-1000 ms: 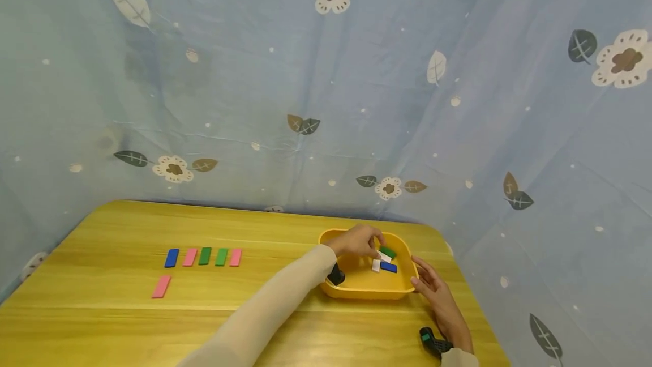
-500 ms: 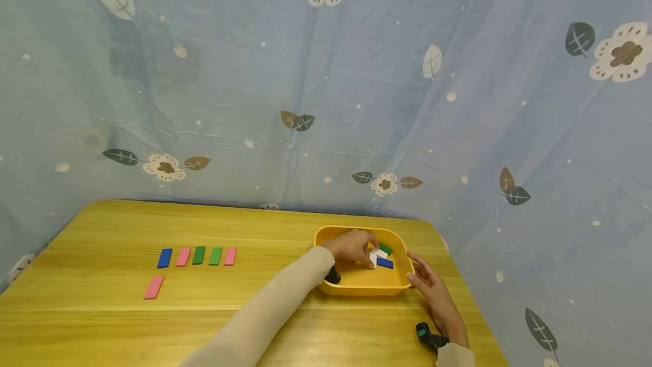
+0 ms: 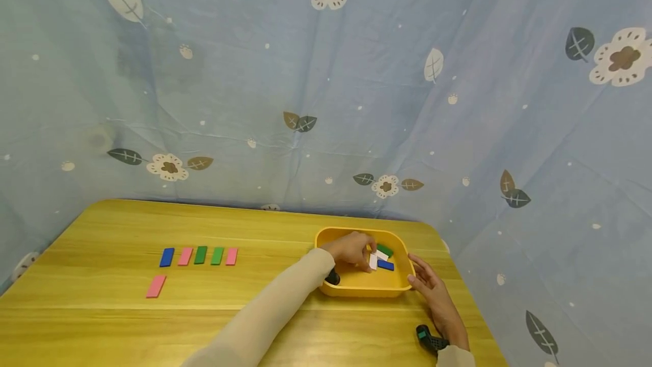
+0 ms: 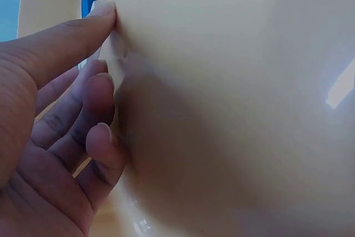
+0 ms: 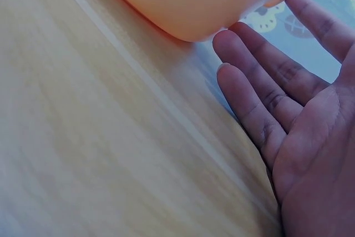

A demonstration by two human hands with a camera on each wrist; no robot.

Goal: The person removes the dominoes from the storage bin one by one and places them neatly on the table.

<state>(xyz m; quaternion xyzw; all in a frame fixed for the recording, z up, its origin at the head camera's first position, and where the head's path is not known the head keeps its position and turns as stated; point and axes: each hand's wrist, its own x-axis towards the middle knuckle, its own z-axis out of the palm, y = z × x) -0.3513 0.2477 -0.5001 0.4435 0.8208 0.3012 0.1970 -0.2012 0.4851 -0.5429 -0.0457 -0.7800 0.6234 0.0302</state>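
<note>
My left hand (image 3: 351, 248) reaches into the yellow bin (image 3: 367, 292) and pinches a white tile (image 3: 373, 260) between thumb and fingertips. In the left wrist view my left hand (image 4: 61, 98) has its other fingers curled, and they hide most of that tile. Just right of it in the bin lie another white tile (image 3: 381, 255), a green tile (image 3: 384, 250) and a blue tile (image 3: 385, 265). My right hand (image 3: 433, 287) touches the bin's right end with fingers and thumb spread. In the right wrist view my right hand (image 5: 294, 104) shows fairly straight fingers against the bin's outer wall (image 5: 205, 4).
On the left of the wooden table (image 3: 229, 327) several tiles stand in a row, from a blue tile (image 3: 166, 257) to a pink tile (image 3: 231, 256). One more pink tile (image 3: 155, 286) lies nearer to me. A patterned curtain (image 3: 254, 72) hangs behind the table.
My left fingers have come down to the nearer white tile and taken hold of it, turning it slightly. My right hand stays at the bin's end.
</note>
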